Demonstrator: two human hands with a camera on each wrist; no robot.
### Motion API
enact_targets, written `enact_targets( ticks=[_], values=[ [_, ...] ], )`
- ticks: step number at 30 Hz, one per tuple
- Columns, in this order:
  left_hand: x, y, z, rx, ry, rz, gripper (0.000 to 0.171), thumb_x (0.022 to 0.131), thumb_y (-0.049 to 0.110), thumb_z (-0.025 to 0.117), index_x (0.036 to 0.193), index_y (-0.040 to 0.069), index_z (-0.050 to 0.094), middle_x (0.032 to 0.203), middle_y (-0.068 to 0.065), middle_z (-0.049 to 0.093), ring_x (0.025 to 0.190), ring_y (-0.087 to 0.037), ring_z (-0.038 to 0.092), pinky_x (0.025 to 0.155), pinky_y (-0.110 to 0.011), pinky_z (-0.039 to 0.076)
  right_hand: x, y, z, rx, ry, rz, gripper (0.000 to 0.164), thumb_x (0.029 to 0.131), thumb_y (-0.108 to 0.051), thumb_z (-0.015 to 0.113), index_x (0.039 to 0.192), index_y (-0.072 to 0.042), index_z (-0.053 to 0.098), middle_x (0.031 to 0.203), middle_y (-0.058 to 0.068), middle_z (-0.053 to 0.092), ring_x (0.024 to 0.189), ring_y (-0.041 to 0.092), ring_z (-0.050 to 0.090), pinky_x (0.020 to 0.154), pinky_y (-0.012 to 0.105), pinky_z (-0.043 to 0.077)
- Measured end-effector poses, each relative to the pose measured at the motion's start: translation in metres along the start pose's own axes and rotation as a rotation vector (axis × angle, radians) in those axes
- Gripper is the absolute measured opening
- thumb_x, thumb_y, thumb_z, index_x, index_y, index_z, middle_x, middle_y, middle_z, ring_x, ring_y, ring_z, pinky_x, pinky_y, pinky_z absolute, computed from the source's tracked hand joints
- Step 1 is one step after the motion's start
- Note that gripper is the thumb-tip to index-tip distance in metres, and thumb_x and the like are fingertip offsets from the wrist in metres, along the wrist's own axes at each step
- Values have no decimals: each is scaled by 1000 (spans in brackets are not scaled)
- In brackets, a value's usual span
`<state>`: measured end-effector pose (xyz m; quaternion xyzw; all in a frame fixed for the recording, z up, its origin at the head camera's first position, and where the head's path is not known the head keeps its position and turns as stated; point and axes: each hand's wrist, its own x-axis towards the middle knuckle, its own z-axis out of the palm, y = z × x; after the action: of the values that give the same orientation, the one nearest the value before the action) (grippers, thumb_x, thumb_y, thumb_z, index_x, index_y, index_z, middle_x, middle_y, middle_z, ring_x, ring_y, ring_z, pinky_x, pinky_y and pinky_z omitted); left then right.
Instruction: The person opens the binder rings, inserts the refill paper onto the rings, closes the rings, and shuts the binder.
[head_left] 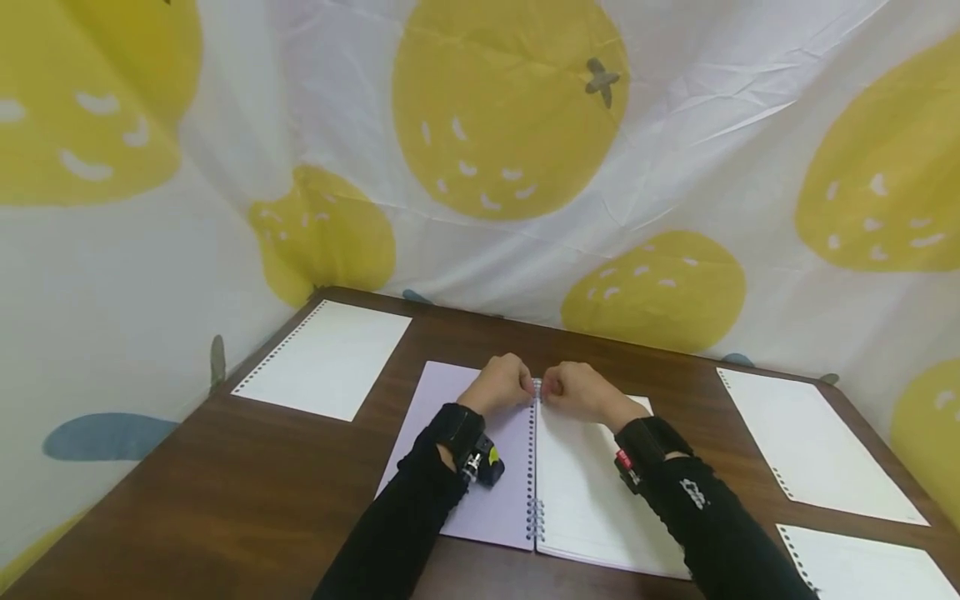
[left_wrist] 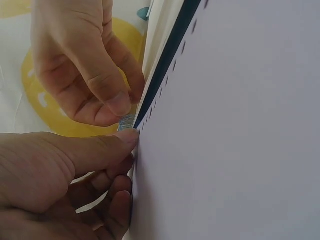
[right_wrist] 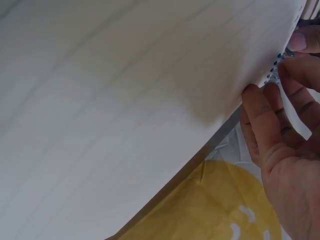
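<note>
A loose-leaf notebook lies open, its lilac cover [head_left: 491, 521] on the left and its white lined pages [head_left: 581, 500] on the right. At the top of its spine, my left hand [head_left: 498, 385] pinches the clear ring binding [left_wrist: 126, 122], thumb at the punched edge of the cover. My right hand [head_left: 581, 392] grips the same rings from the other side, thumb and fingers curled; its fingertips nearly meet the left thumb. Another group of clear rings [head_left: 536, 518] shows at the bottom of the spine. Fingers partly hide the top rings.
On the brown table [head_left: 225, 500], a loose punched sheet [head_left: 330, 358] lies at the back left. Two more lie to the right, one sheet [head_left: 825, 442] farther back and one sheet [head_left: 870, 567] nearer. A lemon-print curtain [head_left: 480, 267] hangs behind the table.
</note>
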<state>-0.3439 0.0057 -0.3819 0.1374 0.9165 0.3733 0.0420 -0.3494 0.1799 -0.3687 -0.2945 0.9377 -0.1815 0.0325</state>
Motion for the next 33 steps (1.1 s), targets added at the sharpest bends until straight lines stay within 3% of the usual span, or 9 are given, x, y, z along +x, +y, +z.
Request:
enact_targets(
  ticks=[22, 33],
  values=[
    [2, 0, -1, -5, 13, 7, 9, 78, 1, 76, 74, 8, 74, 76, 1, 65, 73, -17, 56, 62, -26, 45, 1, 2, 6, -45, 81, -93, 11, 88, -1, 67, 86, -12, 65, 82, -2, 63, 76, 17, 56, 74, 35, 49],
    [0, 0, -2, 34, 18, 17, 8, 79, 2, 75, 75, 9, 73, 77, 0, 64, 72, -17, 57, 59, -24, 45, 0, 0, 6, -60, 76, -84, 6, 89, -5, 67, 89, -11, 64, 80, 0, 60, 73, 18, 55, 70, 33, 48]
  ],
)
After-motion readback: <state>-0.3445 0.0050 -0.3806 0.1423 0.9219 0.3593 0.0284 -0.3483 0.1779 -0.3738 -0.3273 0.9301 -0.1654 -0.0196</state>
